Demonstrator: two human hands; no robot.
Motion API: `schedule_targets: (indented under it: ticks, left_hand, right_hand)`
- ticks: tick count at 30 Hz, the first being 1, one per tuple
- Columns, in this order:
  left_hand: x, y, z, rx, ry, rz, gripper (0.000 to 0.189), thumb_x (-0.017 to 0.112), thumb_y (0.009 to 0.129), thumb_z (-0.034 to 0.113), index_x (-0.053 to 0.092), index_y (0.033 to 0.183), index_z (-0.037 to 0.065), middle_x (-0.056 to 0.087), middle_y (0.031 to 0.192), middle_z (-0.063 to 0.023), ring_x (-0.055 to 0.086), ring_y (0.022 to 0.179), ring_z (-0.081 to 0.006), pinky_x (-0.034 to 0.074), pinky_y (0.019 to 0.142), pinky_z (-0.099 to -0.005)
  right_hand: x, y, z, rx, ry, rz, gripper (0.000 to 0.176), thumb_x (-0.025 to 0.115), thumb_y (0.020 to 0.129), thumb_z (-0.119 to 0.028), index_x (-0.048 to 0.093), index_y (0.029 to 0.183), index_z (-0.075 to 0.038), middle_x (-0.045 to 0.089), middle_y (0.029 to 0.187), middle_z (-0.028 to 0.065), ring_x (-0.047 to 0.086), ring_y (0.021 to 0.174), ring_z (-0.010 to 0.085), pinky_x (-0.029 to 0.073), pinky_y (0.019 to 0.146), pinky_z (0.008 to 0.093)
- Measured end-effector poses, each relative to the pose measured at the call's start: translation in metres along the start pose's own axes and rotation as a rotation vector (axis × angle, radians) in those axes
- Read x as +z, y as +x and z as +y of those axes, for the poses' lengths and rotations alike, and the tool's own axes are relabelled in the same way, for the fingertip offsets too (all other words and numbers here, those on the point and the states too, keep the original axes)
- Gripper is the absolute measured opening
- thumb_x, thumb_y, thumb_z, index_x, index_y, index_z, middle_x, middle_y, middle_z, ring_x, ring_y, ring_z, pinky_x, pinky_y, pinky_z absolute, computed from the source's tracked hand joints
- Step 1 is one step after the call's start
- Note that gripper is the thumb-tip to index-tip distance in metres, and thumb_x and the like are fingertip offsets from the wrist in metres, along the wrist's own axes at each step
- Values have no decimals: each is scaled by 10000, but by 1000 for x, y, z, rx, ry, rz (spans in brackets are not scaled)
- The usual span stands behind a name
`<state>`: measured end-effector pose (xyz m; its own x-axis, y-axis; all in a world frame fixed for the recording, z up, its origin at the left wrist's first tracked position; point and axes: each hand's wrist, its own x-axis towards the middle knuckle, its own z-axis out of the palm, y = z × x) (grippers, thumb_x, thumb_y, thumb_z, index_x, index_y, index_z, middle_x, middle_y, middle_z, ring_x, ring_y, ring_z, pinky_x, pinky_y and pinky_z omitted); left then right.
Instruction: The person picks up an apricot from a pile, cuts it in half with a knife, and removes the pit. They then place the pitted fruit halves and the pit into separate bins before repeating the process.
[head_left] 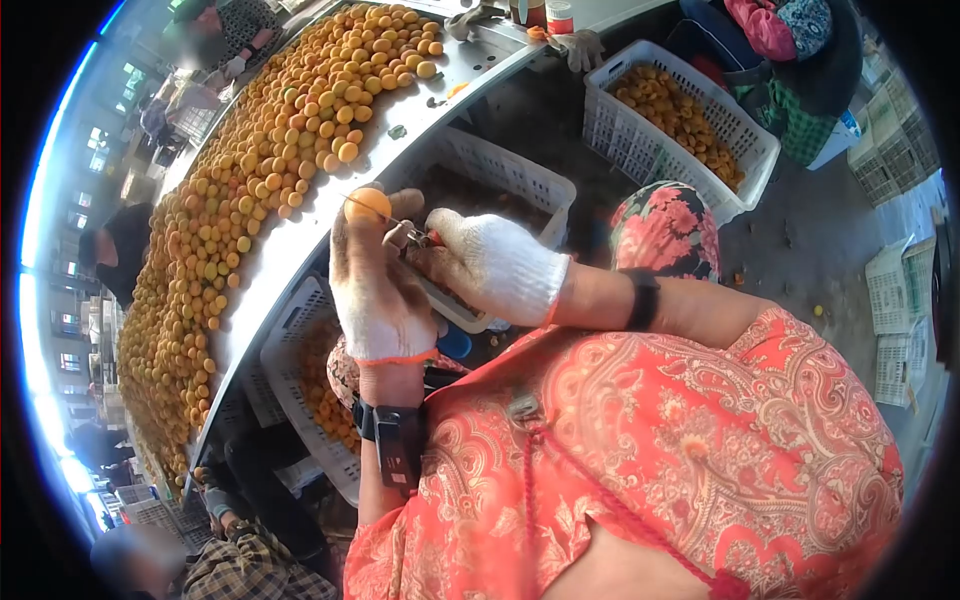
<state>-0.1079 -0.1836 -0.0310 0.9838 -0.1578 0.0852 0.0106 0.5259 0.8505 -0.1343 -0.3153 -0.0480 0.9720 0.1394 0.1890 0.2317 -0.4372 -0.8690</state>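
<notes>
My left hand [380, 285], in a white knit glove with soiled fingers, grips an orange apricot [368, 205] at its fingertips. My right hand [490, 262], gloved the same way, is closed on a small thin metal tool [410, 232] with a bit of red at its grip end. The tool points toward the apricot, and a thin dark line crosses the fruit. Both hands are close together at the edge of the metal table [395, 130], above a white crate [545, 185].
A long heap of apricots [300, 130] covers the table. One crate [690, 130] of orange fruit pieces stands at upper right, another [300, 360] below the table edge. Gloves [580, 48] lie on the table end. A person [250, 550] sits at lower left; stacked crates [895, 130] stand right.
</notes>
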Motion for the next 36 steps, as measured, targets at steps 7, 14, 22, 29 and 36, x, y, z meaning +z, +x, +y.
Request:
schedule_targets:
  ticks: [7,14,22,29,36]
  left_hand:
    - [-6,3,-12,-137,-44,58,486,561,991,465,564,1152,7,647,1100,-188,629,973,-267,517,906,-397]
    - [-6,3,-13,-49,49,-34,473,579,992,403,577,1208,-18,650,1093,-133,614,1000,-208,501,913,-349]
    - [-33,19,2,134,589,-74,332,642,949,136,578,1235,-21,634,1071,-101,611,937,-164,505,865,-295]
    - [-12,11,-1,65,154,-105,341,643,929,111,545,1227,-24,642,1082,-129,617,953,-185,522,818,-300]
    - [-13,13,4,127,191,-123,323,645,911,104,566,1189,-39,642,1059,-123,610,962,-195,507,856,-335]
  right_hand:
    - [8,0,11,0,137,-42,297,509,991,-278,564,1101,-8,670,767,202,693,765,355,532,683,449]
    - [1,-2,4,16,168,42,284,509,996,-272,578,1055,-3,662,755,208,687,739,350,529,644,444]
    - [-7,-5,-3,-67,156,7,275,543,990,-261,571,1038,8,652,760,242,671,728,396,514,622,453]
    - [-4,-4,-2,-98,207,66,201,580,982,-195,548,952,2,604,742,222,658,739,392,471,607,419]
    - [-25,-6,-15,-1,254,-80,265,614,951,-252,575,977,9,648,766,224,693,714,336,526,627,416]
